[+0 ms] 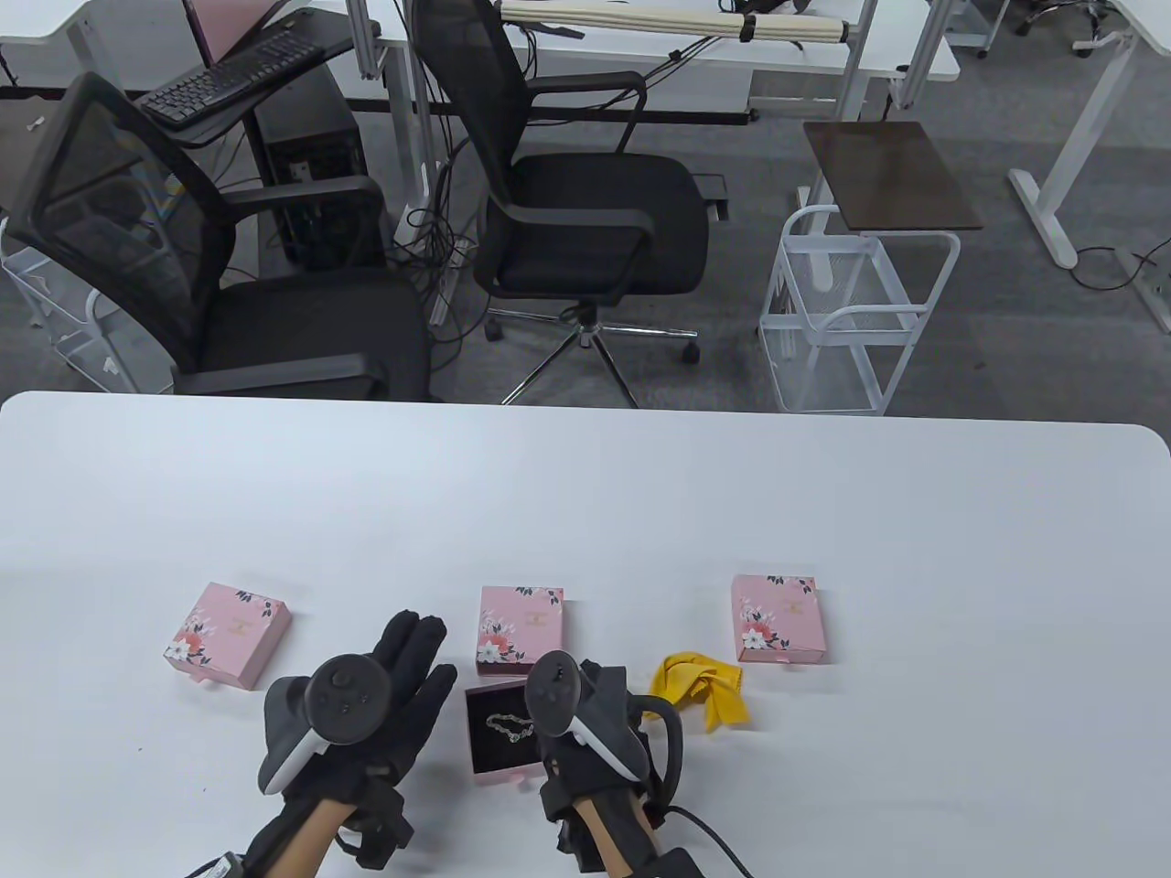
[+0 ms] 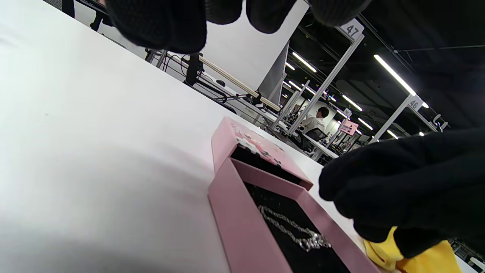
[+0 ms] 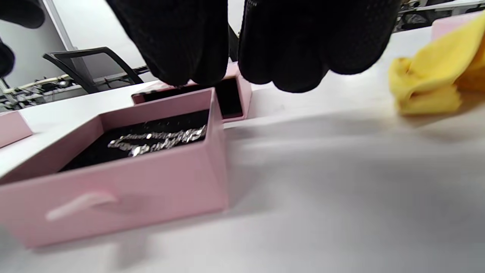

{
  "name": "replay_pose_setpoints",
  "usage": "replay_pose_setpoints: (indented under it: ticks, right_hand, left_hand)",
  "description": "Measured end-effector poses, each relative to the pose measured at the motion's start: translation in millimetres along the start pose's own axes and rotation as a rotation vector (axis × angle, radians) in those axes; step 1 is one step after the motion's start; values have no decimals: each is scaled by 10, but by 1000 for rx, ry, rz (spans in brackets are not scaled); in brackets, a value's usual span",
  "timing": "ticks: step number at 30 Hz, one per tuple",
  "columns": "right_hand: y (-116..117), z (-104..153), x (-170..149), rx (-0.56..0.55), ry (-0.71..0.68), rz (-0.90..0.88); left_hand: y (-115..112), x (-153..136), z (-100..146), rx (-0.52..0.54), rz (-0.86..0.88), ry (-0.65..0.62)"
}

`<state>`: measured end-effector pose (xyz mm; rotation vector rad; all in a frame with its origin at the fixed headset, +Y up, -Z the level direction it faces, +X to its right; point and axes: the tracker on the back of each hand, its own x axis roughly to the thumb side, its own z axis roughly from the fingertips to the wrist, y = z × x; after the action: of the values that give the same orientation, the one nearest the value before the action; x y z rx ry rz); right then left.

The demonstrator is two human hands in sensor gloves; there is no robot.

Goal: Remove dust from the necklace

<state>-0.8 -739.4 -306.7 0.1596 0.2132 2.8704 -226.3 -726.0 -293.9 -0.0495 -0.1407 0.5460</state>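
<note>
My silver chain necklace (image 1: 510, 727) glints on black lining, lower centre; left hand (image 1: 402, 677) flat, right hand (image 1: 599, 704) unclear.

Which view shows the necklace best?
Right wrist view: the necklace lies close and unobstructed in the open drawer. Left wrist view shows it low, partly cut by the drawer wall. Table view shows it small, partly behind the right hand.

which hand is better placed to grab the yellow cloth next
Probably the right hand: the yellow cloth lies just to its right, while the left hand sits on the far side of the open drawer holding the necklace.
</note>
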Motion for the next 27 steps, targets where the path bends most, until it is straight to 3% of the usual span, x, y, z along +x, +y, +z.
replay_pose_setpoints:
  ticks: [5,17,27]
  right_hand:
    - [25,23,28,-18,-58,68]
    - [149,4,91,77,-82,135]
    - [209,6,156,39,-72,216]
  left_hand:
    - [-47,-7,-18,-19,-27,5]
    - [-75,-1,-22,-25,-51,4]
    - [-64,-9,-23,-23,-47,7]
